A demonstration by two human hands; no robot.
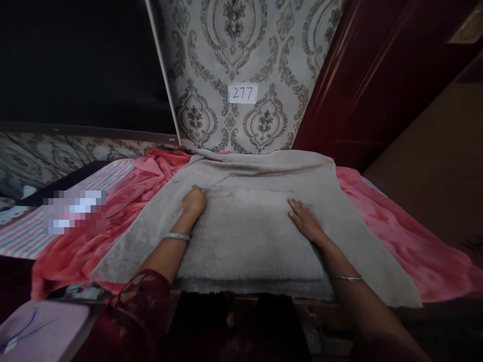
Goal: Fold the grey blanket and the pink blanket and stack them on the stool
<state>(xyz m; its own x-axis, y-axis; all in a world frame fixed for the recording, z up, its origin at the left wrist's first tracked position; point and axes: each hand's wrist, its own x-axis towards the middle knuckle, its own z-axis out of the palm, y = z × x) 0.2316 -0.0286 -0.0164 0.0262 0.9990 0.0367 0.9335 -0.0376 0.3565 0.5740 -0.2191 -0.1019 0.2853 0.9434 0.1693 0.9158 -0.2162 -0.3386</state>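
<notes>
A grey plush cloth (241,236) lies spread over the tabletop, with a fold line across it and a darker strip along its front edge. My left hand (194,201) rests on the left part of the cloth, its fingers curled closed on the fabric; the fingertips are partly hidden. On the right, my right hand (305,221) lies palm down on the same cloth, fingers stretched out and slightly apart. Wrinkles run across the cloth's far end beyond both hands. Beneath it, a pink-red plush blanket (400,236) shows on either side.
A striped cloth (22,236) covers the table's left side. Behind it stands a large dark screen (75,65). A paper marked 277 (242,93) is on the patterned wall. A dark red door-like panel (377,65) rises at right. A pale pink surface (45,327) is at lower left.
</notes>
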